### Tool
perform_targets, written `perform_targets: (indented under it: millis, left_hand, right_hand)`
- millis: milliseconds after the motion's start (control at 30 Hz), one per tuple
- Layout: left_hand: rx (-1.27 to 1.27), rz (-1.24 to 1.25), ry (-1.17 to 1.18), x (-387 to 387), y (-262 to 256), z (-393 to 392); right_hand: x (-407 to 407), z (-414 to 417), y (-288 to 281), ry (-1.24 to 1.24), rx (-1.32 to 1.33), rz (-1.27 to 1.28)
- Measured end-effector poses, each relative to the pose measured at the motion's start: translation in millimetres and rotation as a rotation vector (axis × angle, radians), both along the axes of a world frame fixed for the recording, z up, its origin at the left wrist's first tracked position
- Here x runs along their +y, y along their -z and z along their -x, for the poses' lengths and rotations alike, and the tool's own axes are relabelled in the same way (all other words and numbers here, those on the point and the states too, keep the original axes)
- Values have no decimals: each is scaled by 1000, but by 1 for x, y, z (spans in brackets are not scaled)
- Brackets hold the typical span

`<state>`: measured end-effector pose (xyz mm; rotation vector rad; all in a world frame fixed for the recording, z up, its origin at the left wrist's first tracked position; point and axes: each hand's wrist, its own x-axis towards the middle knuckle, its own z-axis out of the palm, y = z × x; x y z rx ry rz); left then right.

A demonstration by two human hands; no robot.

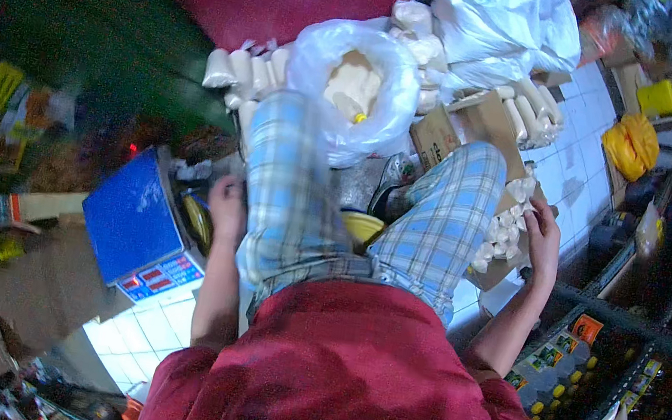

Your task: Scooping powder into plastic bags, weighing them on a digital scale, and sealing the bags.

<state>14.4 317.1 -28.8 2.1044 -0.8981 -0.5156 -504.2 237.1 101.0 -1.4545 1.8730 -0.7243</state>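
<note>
My right hand (542,224) rests at the edge of a cardboard box holding several small tied plastic bags (505,232), its fingertips by the bags; whether it grips one cannot be told. Beside my left knee, my left hand (228,197) hangs with its fingers curled, blurred, and its grasp is unclear. Between and beyond my knees stands a large clear plastic sack (309,43), rolled open around a pale powdery or granular content (354,89) with a small yellow item (359,118) in it. Filled clear bags (241,71) line its left side. A yellow bowl-like object (362,226) shows between my thighs.
A digital scale with a blue platform (136,216) stands at the left. Large white plastic bags (490,31) and long filled bags (530,112) sit at the upper right. A metal shelf frame (619,317) with bottles runs along the right. A yellow bundle (631,146) lies farther up.
</note>
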Motion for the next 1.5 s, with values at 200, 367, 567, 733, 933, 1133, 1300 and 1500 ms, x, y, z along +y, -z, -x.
perform_targets:
  millis: [200, 367, 567, 733, 933, 1133, 1300, 1500]
  left_hand:
    - [-15, 406, 13, -82, -117, -30]
    - [176, 469, 409, -184, -180, 39]
    - [-101, 41, 1048, -268, -148, 115]
    - [39, -143, 1120, -297, -110, 110]
    - [16, -232, 1070, -311, -97, 112]
    - [-92, -234, 1111, -312, -96, 117]
    - [-109, -147, 1131, -311, -104, 123]
    - [-58, -61, 1159, -309, -110, 122]
  right_hand:
    - [-32, -3, -9, 26, -44, 4]
    - [-89, -18, 5, -54, -10, 72]
    - [-158, -4, 127, -54, -28, -72]
    - [-173, -8, 280, -170, 286, -550]
    - [-178, -23, 344, -155, 431, -812]
    - [-186, -45, 329, -18, 514, -734]
    - [-183, -21, 275, 7, 524, -719]
    - [-186, -10, 194, 4, -46, -204]
